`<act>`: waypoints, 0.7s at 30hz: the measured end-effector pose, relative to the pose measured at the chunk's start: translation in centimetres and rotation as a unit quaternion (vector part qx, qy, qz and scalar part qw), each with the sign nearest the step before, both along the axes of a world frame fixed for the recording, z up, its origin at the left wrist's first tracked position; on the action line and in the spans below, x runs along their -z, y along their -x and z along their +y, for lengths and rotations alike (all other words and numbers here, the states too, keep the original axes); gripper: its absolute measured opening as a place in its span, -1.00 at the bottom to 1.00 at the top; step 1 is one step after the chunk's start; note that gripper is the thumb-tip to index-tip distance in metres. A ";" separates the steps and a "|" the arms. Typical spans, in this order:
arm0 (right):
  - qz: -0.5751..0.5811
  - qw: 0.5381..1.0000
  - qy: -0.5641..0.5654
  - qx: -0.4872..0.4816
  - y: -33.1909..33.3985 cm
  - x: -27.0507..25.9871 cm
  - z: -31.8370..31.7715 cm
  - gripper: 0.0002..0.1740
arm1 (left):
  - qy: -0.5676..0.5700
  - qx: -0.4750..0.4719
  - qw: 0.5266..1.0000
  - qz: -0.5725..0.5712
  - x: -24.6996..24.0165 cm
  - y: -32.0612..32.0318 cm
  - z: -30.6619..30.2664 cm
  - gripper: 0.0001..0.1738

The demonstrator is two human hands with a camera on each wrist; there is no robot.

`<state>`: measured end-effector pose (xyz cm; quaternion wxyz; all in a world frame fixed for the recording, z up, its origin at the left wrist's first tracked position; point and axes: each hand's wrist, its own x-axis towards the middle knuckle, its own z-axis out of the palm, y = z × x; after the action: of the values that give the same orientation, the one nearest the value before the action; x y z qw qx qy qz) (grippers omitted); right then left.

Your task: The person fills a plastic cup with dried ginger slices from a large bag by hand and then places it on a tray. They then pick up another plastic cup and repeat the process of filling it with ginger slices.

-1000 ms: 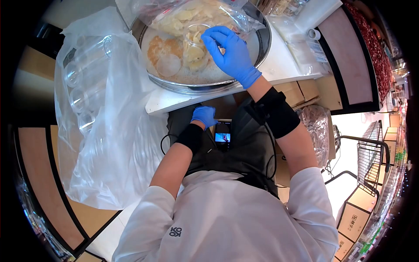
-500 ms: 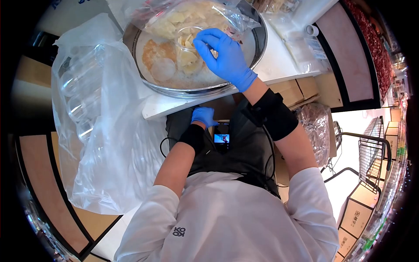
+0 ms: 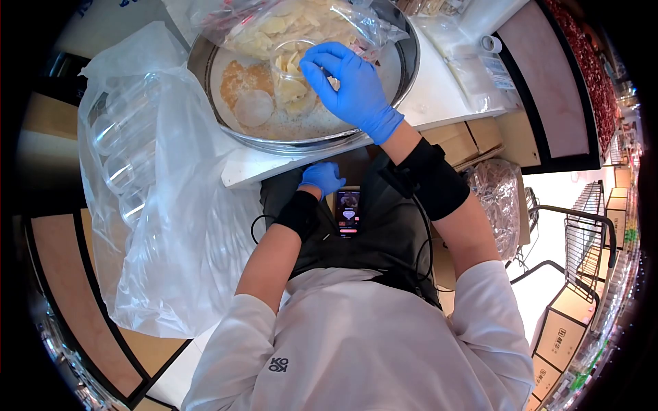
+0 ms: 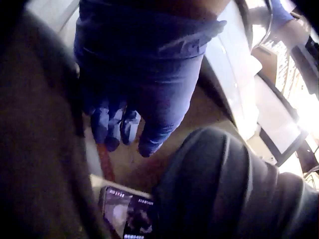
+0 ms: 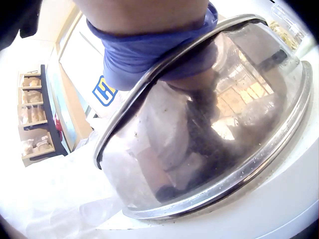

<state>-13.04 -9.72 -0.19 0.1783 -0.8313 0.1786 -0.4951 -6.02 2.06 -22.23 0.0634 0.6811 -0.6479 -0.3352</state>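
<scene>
Over a round metal pan (image 3: 406,72), my blue-gloved right hand (image 3: 351,89) has its thumb and fingers bent at the rim of a clear plastic cup (image 3: 284,60), which it appears to pinch. Pale flat slices (image 3: 291,89) show in and around the cup. The right wrist view has the glove (image 5: 139,62) behind the pan's shiny wall (image 5: 169,144), fingers hidden. My left hand (image 3: 322,178), also gloved, hangs between the knees above a phone (image 3: 347,212); its fingers (image 4: 114,127) droop loosely, holding nothing, clear of the phone (image 4: 130,214) in the left wrist view.
A translucent bag (image 3: 171,260) with clear cups inside hangs at the left. A clear bag (image 3: 343,27) of pale slices lies over the pan's far side. Plastic packs (image 3: 473,79) and a tape roll (image 3: 491,44) are at the right; beyond stands a wire cart (image 3: 582,240).
My left hand has shifted slightly right and its fingers have lifted off the phone's edge. The phone's screen shows a different picture. The right hand stays at the cup, nearly unmoved.
</scene>
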 end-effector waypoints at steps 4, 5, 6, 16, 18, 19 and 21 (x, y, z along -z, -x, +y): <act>-0.006 1.000 0.003 -0.008 -0.1 0.0 -0.1 -0.81 | 0.028 0.017 0.999 0.025 -2.3 -0.3 -1.1 -0.75; -0.012 1.000 0.003 -0.010 -0.1 0.1 -0.1 -0.82 | 0.000 0.039 0.999 0.016 -2.9 -0.3 -1.1 -0.77; -0.018 1.000 0.003 -0.012 -0.2 0.0 -0.1 -0.83 | -0.028 0.061 0.998 0.007 -3.6 -0.2 -1.1 -0.78; -0.016 0.999 -0.021 -0.021 0.0 -0.2 0.2 -0.84 | -0.077 0.143 0.987 -0.015 -9.3 1.2 0.2 -0.77; -0.006 0.999 -0.024 -0.020 0.1 -0.4 0.3 -0.84 | -0.062 0.162 0.983 -0.067 -7.6 1.1 0.4 -0.79; -0.008 1.000 -0.019 -0.018 0.2 -0.5 0.2 -0.84 | -0.046 0.181 0.976 -0.115 -6.7 1.2 0.4 -0.79; -0.003 0.999 -0.028 -0.030 0.1 -0.5 0.2 -0.83 | -0.103 0.212 0.968 -0.088 -10.2 1.8 0.5 -0.80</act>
<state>-13.18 -9.57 0.27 0.2167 -0.8294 0.1673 -0.4870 -7.81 2.57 -12.07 -0.1364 0.5577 -0.7427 -0.3447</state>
